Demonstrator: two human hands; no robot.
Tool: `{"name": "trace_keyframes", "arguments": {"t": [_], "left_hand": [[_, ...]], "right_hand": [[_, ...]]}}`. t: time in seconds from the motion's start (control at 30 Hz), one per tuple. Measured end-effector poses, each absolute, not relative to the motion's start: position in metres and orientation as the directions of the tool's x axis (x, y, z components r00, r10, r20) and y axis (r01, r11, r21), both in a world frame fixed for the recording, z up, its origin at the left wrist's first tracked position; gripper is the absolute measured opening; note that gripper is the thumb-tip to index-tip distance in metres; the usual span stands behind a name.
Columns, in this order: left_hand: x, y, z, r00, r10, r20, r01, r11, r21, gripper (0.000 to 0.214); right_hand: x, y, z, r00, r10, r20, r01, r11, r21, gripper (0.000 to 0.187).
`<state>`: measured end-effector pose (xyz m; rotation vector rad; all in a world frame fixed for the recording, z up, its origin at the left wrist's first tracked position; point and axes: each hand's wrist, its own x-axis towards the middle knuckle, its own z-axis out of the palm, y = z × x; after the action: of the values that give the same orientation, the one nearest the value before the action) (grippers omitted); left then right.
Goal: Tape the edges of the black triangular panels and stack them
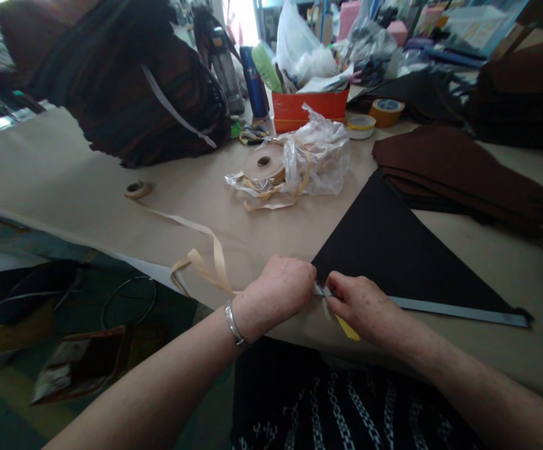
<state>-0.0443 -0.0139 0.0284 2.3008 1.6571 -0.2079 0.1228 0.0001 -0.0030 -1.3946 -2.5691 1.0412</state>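
My left hand [283, 284], with a silver bangle at the wrist, is closed at the left corner of a black triangular fabric piece [388, 244]. A beige tape [219, 253] runs in loops from a small roll [136, 189] to this hand, which grips its end. Along the fabric's near edge lies a pale grey strip [458, 307]. Close beside the left hand, my right hand [365, 306] is closed on a small tool with a metal tip and a yellow end [347, 329]. Its tip meets the tape at the fabric corner; my fingers hide its middle.
A large tape roll [264, 164] lies partly in a clear plastic bag [325, 156]. Behind stand a red box [309, 109] and a blue bottle [255, 81]. Dark fabric stacks [130, 87] rise at the left; brown panels [458, 165] lie at the right.
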Motion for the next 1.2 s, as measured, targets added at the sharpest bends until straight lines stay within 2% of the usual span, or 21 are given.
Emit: {"name": "trace_keyframes", "arguments": {"t": [0.1,0.27,0.3,0.37,0.43,0.5,0.6,0.67,0.77,0.83,0.9,1.0,1.07,1.13,1.2], "left_hand": [[-0.038,-0.02,0.029,0.342,0.883,-0.321,0.934,-0.282,0.218,0.017],[-0.025,-0.039,0.04,0.433,0.837,-0.335,0.867,-0.284,0.41,0.02],[-0.026,-0.043,0.041,0.416,0.849,-0.326,0.855,-0.244,0.458,0.022],[-0.032,-0.05,0.042,0.269,0.907,-0.325,0.812,-0.032,0.583,0.023],[-0.044,-0.054,0.036,0.172,0.928,-0.329,0.738,0.1,0.668,0.024],[-0.056,-0.058,0.025,0.158,0.923,-0.35,0.628,0.18,0.757,0.033],[-0.068,-0.065,0.006,0.157,0.892,-0.425,0.437,0.323,0.839,0.039],[-0.068,-0.067,-0.001,0.156,0.873,-0.462,0.32,0.398,0.86,0.041],[-0.057,-0.063,-0.003,0.131,0.855,-0.501,0.217,0.468,0.856,0.042],[-0.046,-0.057,0.0,0.123,0.846,-0.518,0.241,0.481,0.843,0.043],[-0.036,-0.05,0.003,0.122,0.854,-0.506,0.312,0.451,0.836,0.039],[-0.026,-0.043,0.006,0.108,0.882,-0.459,0.463,0.364,0.808,0.032],[-0.021,-0.04,0.007,0.114,0.902,-0.416,0.541,0.295,0.787,0.03],[-0.016,-0.039,0.005,0.15,0.905,-0.398,0.547,0.26,0.796,0.03],[-0.009,-0.04,0.004,0.194,0.892,-0.408,0.481,0.276,0.832,0.03]], "right_hand": [[0.122,0.001,-0.007,-0.603,0.751,-0.269,0.742,0.404,-0.536,0.002],[0.12,-0.005,-0.011,-0.621,0.752,-0.22,0.719,0.435,-0.542,0.002],[0.122,-0.006,-0.008,-0.623,0.75,-0.223,0.711,0.424,-0.561,0.003],[0.13,-0.004,0.0,-0.626,0.752,-0.207,0.676,0.391,-0.625,0.003],[0.149,0.002,0.011,-0.606,0.783,-0.142,0.62,0.353,-0.7,0.006],[0.182,0.015,0.02,-0.531,0.845,-0.065,0.584,0.31,-0.75,0.013],[0.243,0.04,0.022,-0.363,0.931,-0.043,0.613,0.204,-0.764,0.017],[0.281,0.058,0.012,-0.241,0.969,-0.057,0.718,0.138,-0.682,0.019],[0.314,0.077,-0.008,-0.105,0.989,-0.104,0.886,0.045,-0.462,0.026],[0.321,0.081,-0.018,-0.053,0.985,-0.162,0.932,-0.009,-0.363,0.03],[0.32,0.079,-0.022,-0.055,0.978,-0.2,0.946,-0.013,-0.325,0.025],[0.317,0.065,-0.017,-0.126,0.957,-0.261,0.934,0.026,-0.355,0.02],[0.319,0.046,-0.012,-0.166,0.929,-0.331,0.905,0.01,-0.424,0.02],[0.327,0.021,-0.011,-0.196,0.895,-0.401,0.862,-0.038,-0.505,0.021],[0.341,-0.01,-0.015,-0.189,0.886,-0.423,0.834,-0.083,-0.546,0.021]]}}
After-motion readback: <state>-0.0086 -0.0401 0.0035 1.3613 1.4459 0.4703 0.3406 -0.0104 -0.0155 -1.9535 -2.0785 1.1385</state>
